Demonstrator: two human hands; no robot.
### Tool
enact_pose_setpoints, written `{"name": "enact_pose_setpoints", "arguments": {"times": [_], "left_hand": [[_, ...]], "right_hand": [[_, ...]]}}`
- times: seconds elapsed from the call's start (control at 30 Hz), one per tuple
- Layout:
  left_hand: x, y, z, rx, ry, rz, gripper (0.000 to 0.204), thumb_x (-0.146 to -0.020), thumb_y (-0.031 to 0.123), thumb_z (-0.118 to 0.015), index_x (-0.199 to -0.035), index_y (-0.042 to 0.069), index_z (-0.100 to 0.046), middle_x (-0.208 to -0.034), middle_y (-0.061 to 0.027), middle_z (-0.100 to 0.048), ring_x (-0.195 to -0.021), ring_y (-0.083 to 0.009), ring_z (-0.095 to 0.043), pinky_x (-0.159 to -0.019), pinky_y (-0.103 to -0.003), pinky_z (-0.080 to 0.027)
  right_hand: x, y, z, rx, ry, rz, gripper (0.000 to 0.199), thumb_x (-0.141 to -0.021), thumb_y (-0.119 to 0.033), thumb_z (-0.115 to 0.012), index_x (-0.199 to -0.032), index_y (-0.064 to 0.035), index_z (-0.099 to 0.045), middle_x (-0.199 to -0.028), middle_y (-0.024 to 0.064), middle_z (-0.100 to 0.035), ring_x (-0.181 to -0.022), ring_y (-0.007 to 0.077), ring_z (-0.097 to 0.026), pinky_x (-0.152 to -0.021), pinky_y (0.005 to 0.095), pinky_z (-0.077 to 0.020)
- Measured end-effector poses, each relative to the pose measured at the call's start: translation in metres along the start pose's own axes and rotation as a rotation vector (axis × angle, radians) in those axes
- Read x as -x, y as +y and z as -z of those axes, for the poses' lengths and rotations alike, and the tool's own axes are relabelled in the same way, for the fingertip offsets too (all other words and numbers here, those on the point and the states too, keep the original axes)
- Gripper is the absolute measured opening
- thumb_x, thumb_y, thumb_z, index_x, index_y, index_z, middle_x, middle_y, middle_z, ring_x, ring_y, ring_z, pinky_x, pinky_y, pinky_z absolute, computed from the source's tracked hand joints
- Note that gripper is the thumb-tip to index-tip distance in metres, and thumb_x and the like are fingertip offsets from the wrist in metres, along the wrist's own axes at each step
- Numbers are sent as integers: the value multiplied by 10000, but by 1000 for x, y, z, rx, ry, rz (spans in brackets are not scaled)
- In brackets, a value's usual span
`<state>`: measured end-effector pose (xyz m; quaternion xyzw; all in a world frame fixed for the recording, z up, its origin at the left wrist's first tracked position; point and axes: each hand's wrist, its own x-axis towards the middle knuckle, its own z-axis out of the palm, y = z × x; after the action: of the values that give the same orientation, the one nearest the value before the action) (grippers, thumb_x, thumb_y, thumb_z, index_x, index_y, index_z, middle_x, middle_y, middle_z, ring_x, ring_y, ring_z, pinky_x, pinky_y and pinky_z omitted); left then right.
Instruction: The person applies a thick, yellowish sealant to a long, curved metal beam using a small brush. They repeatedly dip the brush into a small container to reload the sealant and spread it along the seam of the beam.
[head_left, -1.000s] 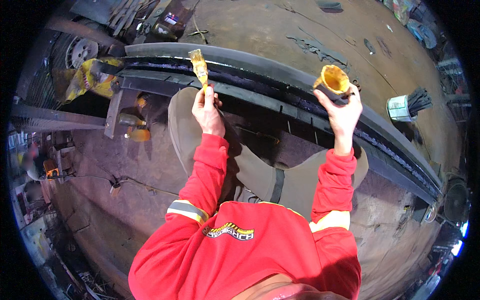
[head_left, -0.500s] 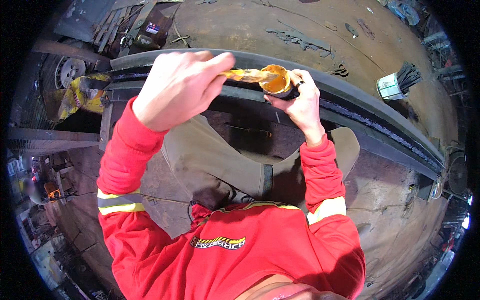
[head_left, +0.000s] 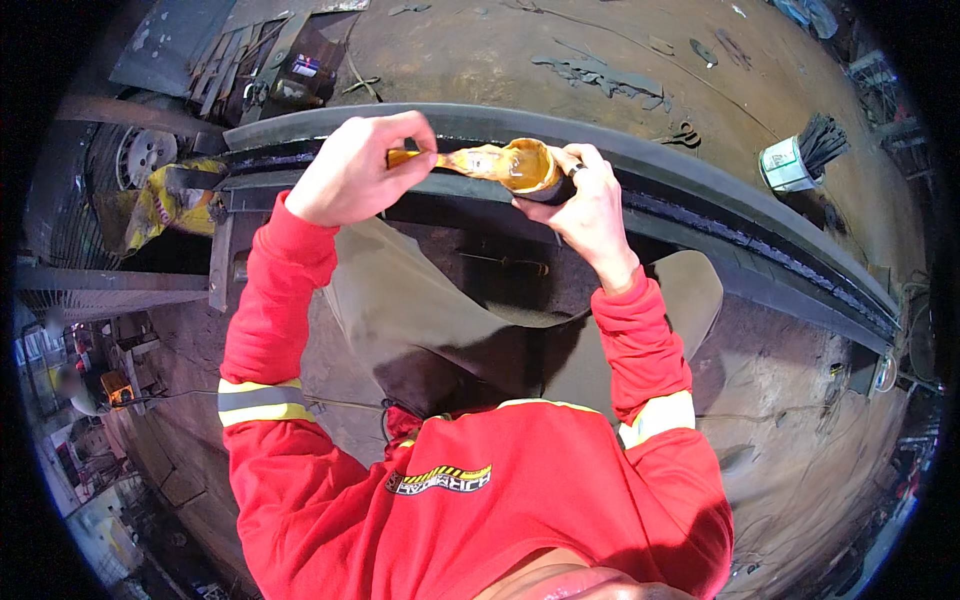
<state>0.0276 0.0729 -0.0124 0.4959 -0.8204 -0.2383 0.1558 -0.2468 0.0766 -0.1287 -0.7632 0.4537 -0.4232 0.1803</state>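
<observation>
With our left hand (head_left: 365, 170) we pinch the brush (head_left: 472, 161), pointing rightward, perhaps into the cup (head_left: 543, 170) our right hand (head_left: 594, 208) grips.

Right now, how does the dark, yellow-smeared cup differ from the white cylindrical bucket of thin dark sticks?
The dark, yellow-smeared cup is in the right hand; the white bucket sits on the brown floor. The cup has a yellow-smeared brush at its mouth; the bucket holds thin dark sticks. Both are open-topped containers.
</observation>
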Motion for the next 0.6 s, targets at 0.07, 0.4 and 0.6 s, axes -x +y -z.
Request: {"name": "enact_pose_setpoints", "arguments": {"times": [0.07, 0.4, 0.6], "left_hand": [[8, -7, -4, 137, -9, 119, 148, -914, 129, -682, -969, 2, -629, -780, -39, -632, -713, -110, -564, -669, -300, -473], [17, 3, -22, 113, 79, 85, 140, -853, 51, -750, -936, 6, -646, -759, -55, -614, -654, -117, -515, -622, -283, -444], [7, 15, -24, -328, 224, -158, 150, -807, 130, -756, -902, 59, -665, -798, -95, -641, -732, -311, -639, -642, -391, -500]], "right_hand": [[2, 0, 0, 28, 6, -27, 618, -564, -193, -938, -1118, -38, -712, -1055, 112, -641, -956, 303, -648, -872, 400, -521], [-2, -1, -2, 83, 13, -21, 612, -586, -207, -923, -1136, -46, -708, -1051, 101, -628, -986, 304, -629, -890, 402, -510], [2, 0, -7, 133, -34, 8, 649, -565, -222, -918, -1138, -23, -687, -1057, 100, -608, -1014, 308, -594, -891, 423, -485]]}}
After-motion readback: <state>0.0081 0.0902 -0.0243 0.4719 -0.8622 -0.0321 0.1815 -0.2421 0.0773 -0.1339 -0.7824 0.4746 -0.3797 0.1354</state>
